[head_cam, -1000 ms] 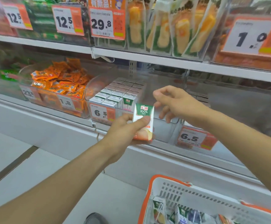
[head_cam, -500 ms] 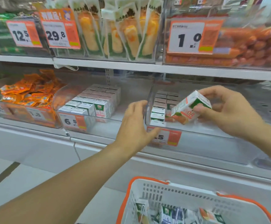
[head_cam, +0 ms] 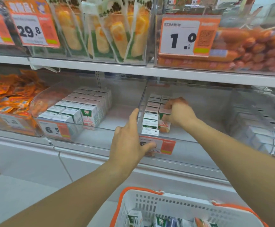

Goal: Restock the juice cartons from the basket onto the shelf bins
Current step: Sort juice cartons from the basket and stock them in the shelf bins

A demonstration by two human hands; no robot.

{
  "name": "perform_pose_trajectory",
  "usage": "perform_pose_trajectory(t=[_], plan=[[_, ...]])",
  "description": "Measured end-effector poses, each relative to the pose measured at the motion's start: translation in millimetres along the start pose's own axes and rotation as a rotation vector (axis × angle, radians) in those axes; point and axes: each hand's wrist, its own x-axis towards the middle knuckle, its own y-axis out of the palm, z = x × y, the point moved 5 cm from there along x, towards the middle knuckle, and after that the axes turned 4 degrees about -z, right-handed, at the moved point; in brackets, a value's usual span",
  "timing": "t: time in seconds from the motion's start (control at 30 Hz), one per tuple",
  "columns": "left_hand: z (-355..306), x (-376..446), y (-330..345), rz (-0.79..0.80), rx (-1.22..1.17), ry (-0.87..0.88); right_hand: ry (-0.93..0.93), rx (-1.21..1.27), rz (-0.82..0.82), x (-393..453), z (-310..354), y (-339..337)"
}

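Inside the right shelf bin (head_cam: 179, 133), the right hand (head_cam: 176, 112) now grasps the juice carton (head_cam: 164, 124), lowered beside the stocked row; half a second earlier it was held above. Left hand (head_cam: 130, 141), fingers relaxed, braces the bin front. Release follows.

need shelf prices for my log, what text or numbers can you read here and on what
"29.8": orange price tag, upper shelf, left.
"1.0": price tag on the sausage bin.
"6.5": tag on the left carton bin.
"100%": front carton there.
"08": carton the right hand grips.
Small print, QR codes: blurred.
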Motion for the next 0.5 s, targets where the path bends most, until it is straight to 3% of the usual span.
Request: perform_pose_trajectory(t=[0.2,0.37,0.43,0.5], plan=[[-2,-1,-1,-0.006,-0.002,0.019,0.095,0.108,-0.038,-18,-16,-17],[-10,-8,-6,-0.051,0.131,0.103,-0.044,0.393,-0.302,-85,-12,-71],[-25,-13,-12,-0.184,0.196,0.232,-0.087,0.539,-0.209,-115,-12,-82],[-40,-19,-18,-0.247,0.104,0.322,-0.105,0.645,-0.027,-140,-20,-82]])
